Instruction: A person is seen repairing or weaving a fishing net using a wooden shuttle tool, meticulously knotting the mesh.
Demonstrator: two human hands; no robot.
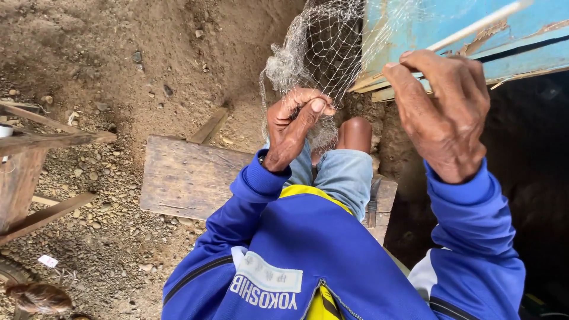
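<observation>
A pale, fine-meshed fishing net (323,50) hangs in front of me, bunched at its left edge. My left hand (294,127) pinches the net's lower part between thumb and fingers. My right hand (443,112) is raised to the right and grips a thin pale stick or needle (480,25) that slants up to the right, with net threads running to it. Both arms wear blue jacket sleeves. My knee (354,135) shows below the net, in rolled-up jeans.
I sit on a weathered wooden plank (186,175) over dirt and gravel ground (118,65). A blue-painted wooden structure (462,35) stands at the upper right. A wooden frame (35,160) is at the left edge. Dark shadow lies at the right.
</observation>
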